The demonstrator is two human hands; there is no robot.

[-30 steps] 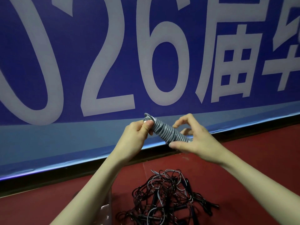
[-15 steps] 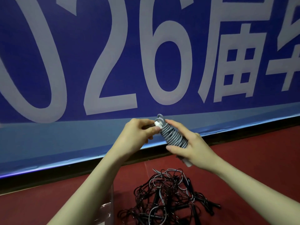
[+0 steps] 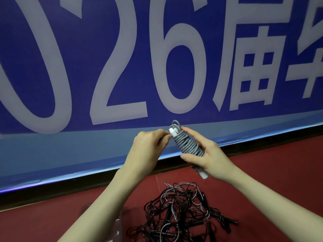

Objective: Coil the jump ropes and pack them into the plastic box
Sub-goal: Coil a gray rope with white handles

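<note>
One rope: grey rope [image 3: 187, 144] is fully wound round its own white handles, held up in front of the blue banner [image 3: 70, 67], well above the floor.
Right hand: right hand [image 3: 208, 157] is wrapped round the lower part of the coil, thumb across the front, fingers curled behind. One white handle end sticks out below the palm.
Left hand: left hand [image 3: 150, 145] is up at the top end, fingertips pinching right by the white handle tip where a little loop of cord pokes out.
What changed: a second ago the bundle lay slanted with the right fingers lifted off it and fiddling; now it stands more upright, the right hand has clamped down on it, and the left has moved from holding the end to working at the loop. Looks to me like the winding is over and the tail is getting tucked so it won't spring open.
Meaning for the task: I'd say this rope is about ready to drop in the box.
Box: clear box [image 3: 117, 224] is just visible at the bottom, mostly hidden behind the left forearm, can't see what's in it.
Pile: tangle of black and grey ropes [image 3: 181, 215] is on the red floor [image 3: 279, 172] beside the box, so plenty left to do.
</note>
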